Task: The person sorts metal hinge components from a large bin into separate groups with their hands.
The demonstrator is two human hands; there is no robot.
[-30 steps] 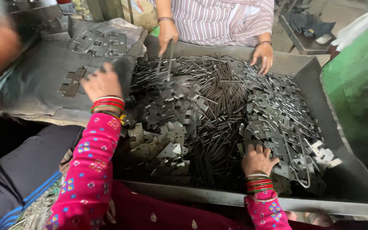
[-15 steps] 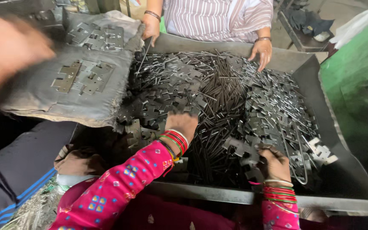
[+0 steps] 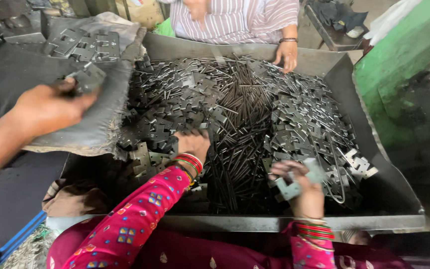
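A big metal tray (image 3: 294,222) holds a heap of dark flat hinge plates (image 3: 299,124) and thin steel pins (image 3: 240,149). My left hand (image 3: 192,143), in a pink patterned sleeve with red bangles, rests on the plates in the middle of the heap. Its fingers are buried and blurred, so I cannot see if it holds anything. My right hand (image 3: 302,192) is raised just above the heap near the tray's front edge, closed around a light grey hinge plate (image 3: 294,187).
A person in a striped shirt sits across the tray with a hand (image 3: 287,52) on its far rim. At left another person's hand (image 3: 46,107) holds a metal piece over a grey cushion (image 3: 36,74) with several plates laid on it. A green wall (image 3: 404,65) stands to the right.
My left hand came off the grey cushion and moved right into the heap. My right hand lifted a plate out of the pile. The hand at left reached onto the cushion.
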